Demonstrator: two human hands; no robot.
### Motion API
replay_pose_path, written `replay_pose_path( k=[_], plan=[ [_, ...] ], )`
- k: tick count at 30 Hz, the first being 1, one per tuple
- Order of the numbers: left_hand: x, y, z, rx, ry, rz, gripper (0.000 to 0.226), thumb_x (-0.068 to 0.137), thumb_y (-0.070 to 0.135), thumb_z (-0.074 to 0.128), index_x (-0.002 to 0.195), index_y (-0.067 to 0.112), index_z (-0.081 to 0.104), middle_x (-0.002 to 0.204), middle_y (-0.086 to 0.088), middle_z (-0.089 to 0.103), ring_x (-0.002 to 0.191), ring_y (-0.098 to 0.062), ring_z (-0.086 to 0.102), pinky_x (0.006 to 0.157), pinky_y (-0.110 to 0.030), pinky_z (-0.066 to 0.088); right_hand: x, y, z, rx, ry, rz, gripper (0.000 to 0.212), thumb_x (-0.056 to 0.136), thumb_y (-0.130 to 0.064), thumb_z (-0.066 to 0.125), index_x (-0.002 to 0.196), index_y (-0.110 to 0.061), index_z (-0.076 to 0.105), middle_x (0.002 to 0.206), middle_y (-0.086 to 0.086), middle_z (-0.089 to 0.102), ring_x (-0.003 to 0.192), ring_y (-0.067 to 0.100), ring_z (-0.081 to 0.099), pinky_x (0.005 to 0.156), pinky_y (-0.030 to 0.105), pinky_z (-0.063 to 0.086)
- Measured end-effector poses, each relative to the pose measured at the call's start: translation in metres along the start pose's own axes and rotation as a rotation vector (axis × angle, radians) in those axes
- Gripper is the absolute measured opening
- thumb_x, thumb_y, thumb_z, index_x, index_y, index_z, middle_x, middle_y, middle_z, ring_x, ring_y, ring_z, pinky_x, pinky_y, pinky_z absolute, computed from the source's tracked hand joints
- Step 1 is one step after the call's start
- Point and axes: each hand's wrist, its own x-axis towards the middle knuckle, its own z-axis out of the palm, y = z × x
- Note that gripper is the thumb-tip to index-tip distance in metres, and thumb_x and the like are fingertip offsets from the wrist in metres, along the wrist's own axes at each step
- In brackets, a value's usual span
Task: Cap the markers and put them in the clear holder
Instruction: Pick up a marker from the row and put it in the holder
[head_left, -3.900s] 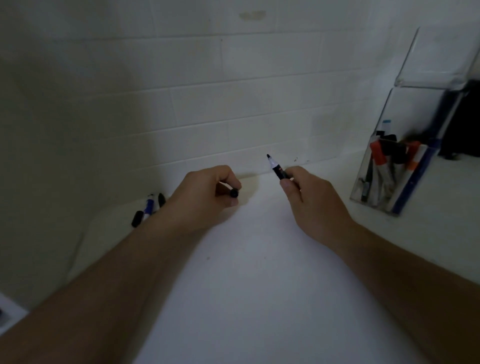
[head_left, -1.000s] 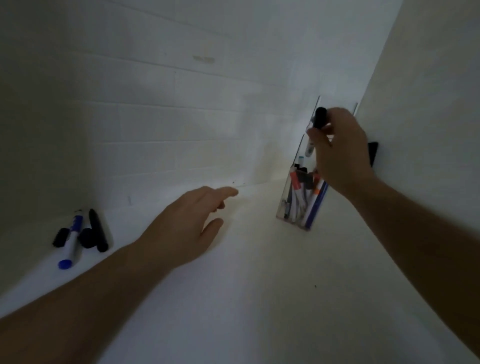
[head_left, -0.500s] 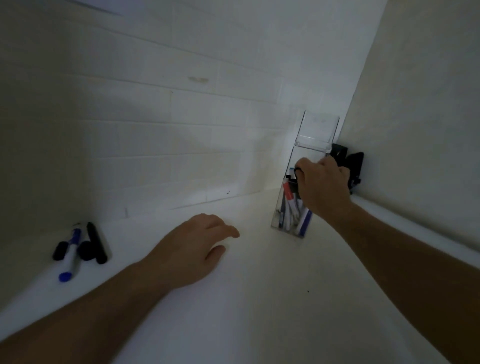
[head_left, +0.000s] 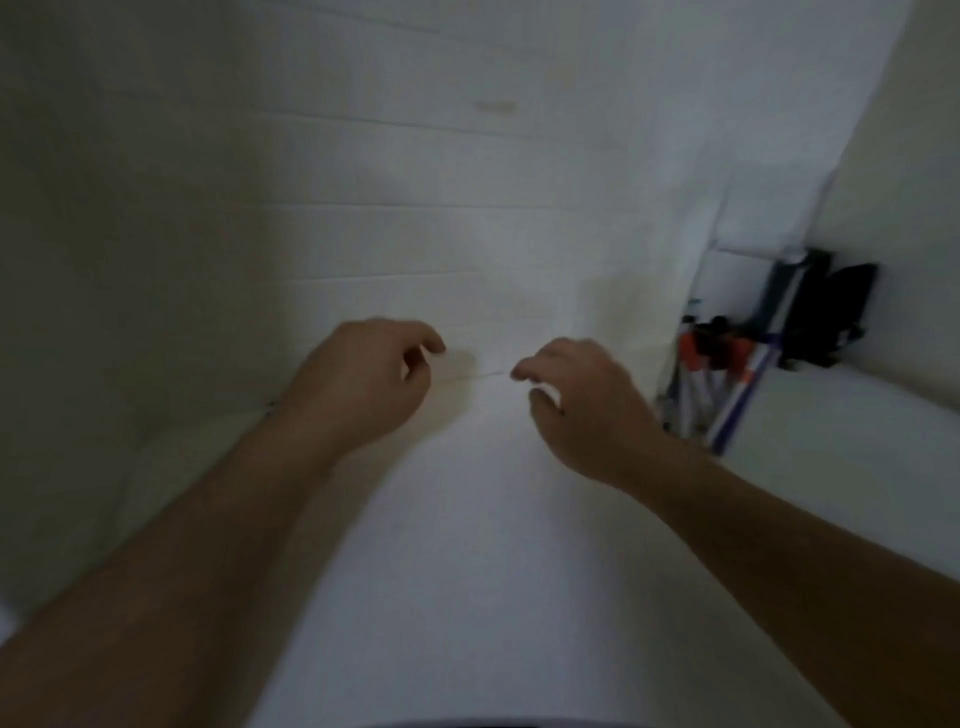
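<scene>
Fingers (head_left: 426, 340) of both hands curled, empty; marker labels unreadable.

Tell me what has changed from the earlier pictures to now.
The right hand capped the marker, carried it to the clear holder and let it go there; it has now come back to the middle of the table, empty. The left hand dropped its cap grip and hovers loosely curled. The loose markers at the left are out of view. The holder stayed by the wall.

free: desk (head_left: 467, 571) bare between hands | obstacle: clear holder (head_left: 711, 374) with markers at right edge, wall (head_left: 363, 234) behind
</scene>
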Motion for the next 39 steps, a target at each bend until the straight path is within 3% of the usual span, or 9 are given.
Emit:
replay_pose_path(
  k=[6, 10, 14, 16, 19, 23, 26, 29, 39],
  plan=[
    [-0.003, -0.065, -0.061, 0.05, -0.149, -0.563, 0.017, 0.087, 0.017, 0.058, 0.085, 0.016, 0.074, 0.086, -0.004, 0.071, 0.083, -0.021, 0.065, 0.078, -0.031, 0.055, 0.022, -0.11, 0.07, 0.477, -0.311, -0.041, 0.027, 0.094, -0.025, 0.061, 0.12, -0.024, 0.068, 0.104, -0.004, 0.061, 0.081, 0.008, 0.053, 0.079, 0.022, 0.042],
    [-0.008, -0.069, -0.053, 0.101, -0.265, -0.614, 0.02, 0.087, 0.01, 0.056, 0.09, 0.008, 0.075, 0.094, -0.011, 0.073, 0.088, -0.026, 0.066, 0.082, -0.033, 0.056, 0.037, -0.149, 0.092, 0.422, -0.363, -0.154, 0.014, 0.094, -0.037, 0.059, 0.094, -0.023, 0.062, 0.09, 0.0, 0.052, 0.084, 0.023, 0.057, 0.072, 0.036, 0.048],
    [-0.005, -0.076, -0.048, 0.158, -0.374, -0.637, 0.021, 0.086, 0.01, 0.055, 0.092, 0.005, 0.074, 0.096, -0.013, 0.072, 0.09, -0.028, 0.066, 0.079, -0.035, 0.057, 0.042, -0.141, 0.098, 0.317, -0.331, -0.186, 0.017, 0.093, -0.035, 0.057, 0.094, -0.018, 0.059, 0.086, 0.002, 0.051, 0.081, 0.025, 0.056, 0.066, 0.035, 0.048],
    [-0.006, -0.074, -0.049, 0.164, -0.462, -0.618, 0.016, 0.084, 0.02, 0.062, 0.083, 0.009, 0.073, 0.084, -0.008, 0.073, 0.081, -0.025, 0.068, 0.07, -0.031, 0.053, 0.043, -0.132, 0.095, 0.268, -0.336, -0.187, 0.016, 0.091, -0.033, 0.058, 0.093, -0.018, 0.059, 0.086, 0.004, 0.061, 0.082, 0.027, 0.059, 0.066, 0.036, 0.051],
    [-0.007, -0.065, -0.052, 0.215, -0.667, -0.558, 0.032, 0.074, 0.048, 0.079, 0.096, 0.026, 0.071, 0.088, 0.003, 0.073, 0.083, -0.02, 0.071, 0.082, -0.034, 0.058, 0.042, -0.112, 0.084, 0.21, -0.394, -0.139, 0.015, 0.092, -0.041, 0.055, 0.089, -0.026, 0.053, 0.086, 0.001, 0.062, 0.079, 0.024, 0.056, 0.065, 0.035, 0.047],
    [-0.011, -0.06, -0.051, 0.196, -0.814, -0.486, 0.042, 0.07, 0.033, 0.088, 0.106, 0.032, 0.066, 0.093, 0.007, 0.072, 0.078, -0.021, 0.073, 0.073, -0.04, 0.063, 0.032, -0.067, 0.064, 0.086, -0.501, -0.093, 0.028, 0.098, -0.049, 0.048, 0.082, -0.028, 0.042, 0.081, -0.001, 0.055, 0.077, 0.025, 0.054, 0.065, 0.034, 0.04],
    [-0.012, -0.051, -0.042, 0.17, -0.727, -0.397, 0.034, 0.073, 0.028, 0.084, 0.101, 0.034, 0.067, 0.092, 0.014, 0.07, 0.08, -0.013, 0.069, 0.068, -0.031, 0.062, 0.022, -0.033, 0.05, 0.079, -0.526, -0.014, 0.032, 0.098, -0.053, 0.048, 0.081, -0.026, 0.043, 0.076, -0.003, 0.055, 0.074, 0.024, 0.056, 0.065, 0.034, 0.044],
    [-0.011, -0.031, -0.018, 0.058, -0.47, -0.222, 0.031, 0.076, 0.03, 0.08, 0.104, 0.034, 0.068, 0.092, 0.017, 0.069, 0.076, 0.003, 0.063, 0.065, -0.006, 0.045, 0.003, -0.005, 0.042, -0.027, -0.43, 0.019, 0.031, 0.098, -0.054, 0.043, 0.086, -0.026, 0.043, 0.076, -0.002, 0.055, 0.073, 0.027, 0.057, 0.063, 0.034, 0.045],
    [-0.015, 0.01, 0.043, -0.211, -0.352, -0.227, 0.056, 0.079, 0.022, 0.073, 0.131, 0.037, 0.058, 0.108, 0.019, 0.065, 0.09, 0.004, 0.065, 0.084, -0.014, 0.052, -0.018, 0.012, 0.028, 0.365, -0.174, 0.321, 0.017, 0.096, -0.023, 0.056, 0.102, -0.026, 0.041, 0.069, 0.0, 0.058, 0.057, 0.02, 0.056, 0.05, 0.033, 0.042]
  ],
)
